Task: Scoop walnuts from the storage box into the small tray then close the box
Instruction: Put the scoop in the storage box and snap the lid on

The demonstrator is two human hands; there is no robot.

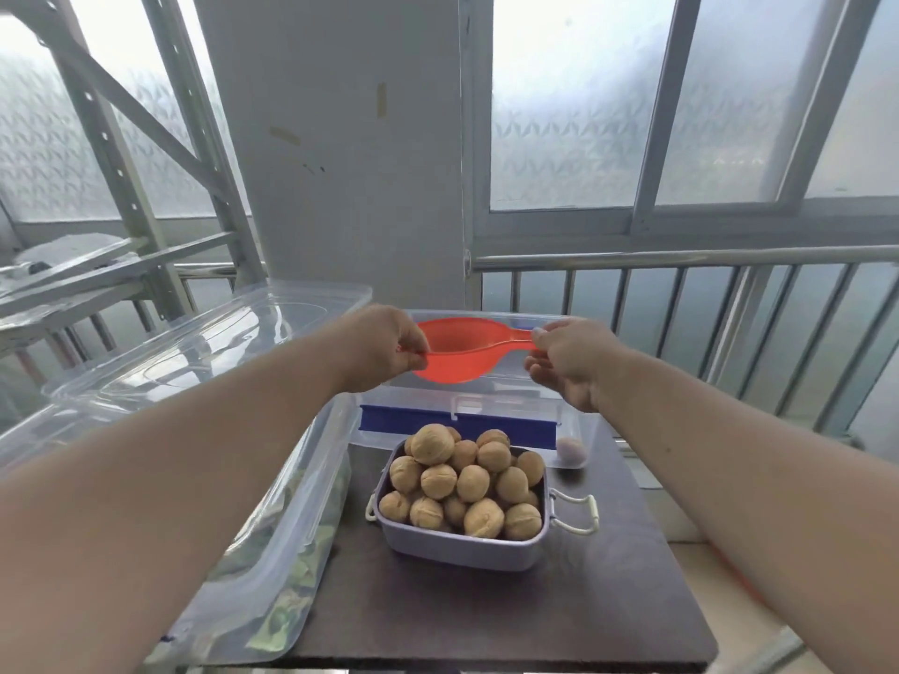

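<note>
Scoop: an orange plastic scoop [455,352] is held in the air above the storage box, beyond the small tray. Its long axis runs left to right; the bowl lies to the left with its hollow facing up, and the handle points right.
Left hand: the left hand [384,347] pinches the left rim of the scoop's bowl between thumb and curled fingers.
Right hand: the right hand [566,360] grasps the end of the handle, fingers curled round it.
Storage box: a clear plastic storage box [574,415] with a blue clasp bar [457,425] on its near side sits at the far end of the table, under the scoop. One walnut shows through its near right corner.
Small tray: a pale lavender rectangular tray [457,547] with white wire handles stands just in front of the box, heaped with walnuts [467,484].
Table: a dark brown tabletop [486,615] bears the tray and box.
Left side: a second large clear box [272,527] with greenish contents, its clear lid [194,342] resting tilted over it.
Background: frosted windows, a white pillar, a metal railing.
</note>
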